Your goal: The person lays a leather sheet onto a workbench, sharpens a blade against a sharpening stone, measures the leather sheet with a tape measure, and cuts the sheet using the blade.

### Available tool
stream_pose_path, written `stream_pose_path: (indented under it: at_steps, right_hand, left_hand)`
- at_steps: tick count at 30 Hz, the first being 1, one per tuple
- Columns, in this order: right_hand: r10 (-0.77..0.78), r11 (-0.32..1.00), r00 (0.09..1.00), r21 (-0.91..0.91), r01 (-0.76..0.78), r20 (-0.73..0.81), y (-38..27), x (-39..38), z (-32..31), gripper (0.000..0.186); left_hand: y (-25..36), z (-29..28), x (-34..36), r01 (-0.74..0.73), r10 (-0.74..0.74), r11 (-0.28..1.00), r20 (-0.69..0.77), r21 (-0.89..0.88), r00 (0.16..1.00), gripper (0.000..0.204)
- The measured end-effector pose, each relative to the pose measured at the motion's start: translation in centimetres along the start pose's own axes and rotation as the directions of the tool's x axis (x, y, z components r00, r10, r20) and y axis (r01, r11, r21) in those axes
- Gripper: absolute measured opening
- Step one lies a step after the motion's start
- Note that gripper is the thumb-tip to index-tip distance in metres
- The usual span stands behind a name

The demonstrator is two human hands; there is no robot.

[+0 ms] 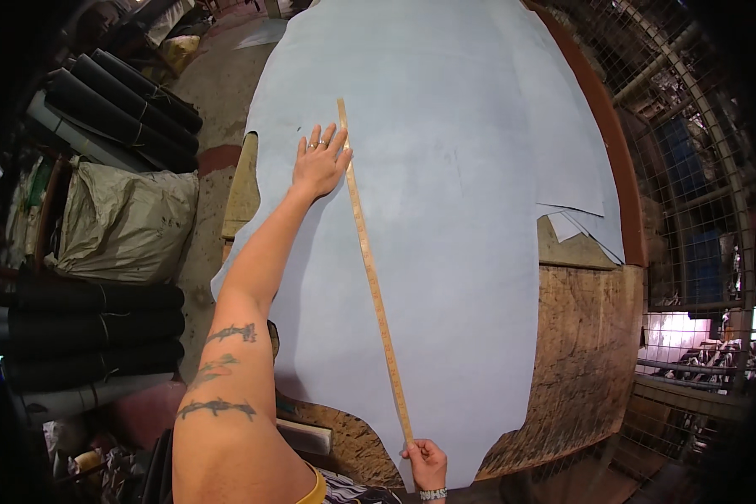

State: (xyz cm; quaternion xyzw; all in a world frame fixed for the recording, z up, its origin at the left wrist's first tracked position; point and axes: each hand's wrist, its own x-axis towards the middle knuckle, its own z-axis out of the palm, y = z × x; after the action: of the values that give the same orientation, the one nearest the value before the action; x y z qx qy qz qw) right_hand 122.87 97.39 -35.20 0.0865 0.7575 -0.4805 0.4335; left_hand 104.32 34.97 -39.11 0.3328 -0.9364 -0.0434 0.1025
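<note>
A large pale blue hide of leather [454, 252] lies spread over a worn wooden table. Across it runs a yellow measuring tape [370, 260], slanting from the far middle down to the near edge. My left hand [320, 161] rests flat near the tape's far end, fingers stretched out and the fingertips beside or on the tape. At the near edge my right hand [427, 464] pinches the tape's lower end between thumb and fingers, just above the hide's narrow near tip.
Bare wooden tabletop [580, 353] shows at the right. More pale sheets [575, 176] lie there beside a brown edge [622, 168]. Dark rolls [101, 323] and a whitish sack [122, 223] stand on the left. A wire mesh fence [689, 185] lines the right side.
</note>
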Motion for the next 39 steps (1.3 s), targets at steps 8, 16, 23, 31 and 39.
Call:
stream_pose_path:
  at_steps: [8,16,23,31,39]
  right_hand:
    - [-0.057,0.997,0.998,-0.047,0.058,0.029,0.3,-0.4,0.6,0.018]
    - [-0.068,0.944,0.998,-0.324,0.068,0.010,0.6,1.7,0.0,0.032]
    - [-0.280,0.908,0.960,-0.326,0.264,-0.002,3.5,-2.4,-2.0,0.025]
    - [-0.128,0.987,0.987,0.087,0.136,-0.093,23.5,-12.4,-9.5,0.022]
    - [-0.088,0.987,0.980,0.119,0.110,-0.176,28.9,-11.9,-10.3,0.028]
  left_hand:
    - [-0.3,-2.0,-1.7,-0.009,0.002,0.996,-0.083,-0.083,0.997,0.061]
    - [9.3,-3.4,-25.4,-0.396,0.421,0.876,0.034,-0.274,0.907,0.053]
    - [7.7,-0.5,-23.8,-0.476,0.507,0.847,0.090,-0.235,0.857,0.056]
    - [5.6,0.7,-22.2,-0.474,0.541,0.829,0.208,-0.295,0.815,0.066]
    - [6.1,1.2,-19.6,-0.452,0.531,0.846,0.365,-0.282,0.765,0.066]
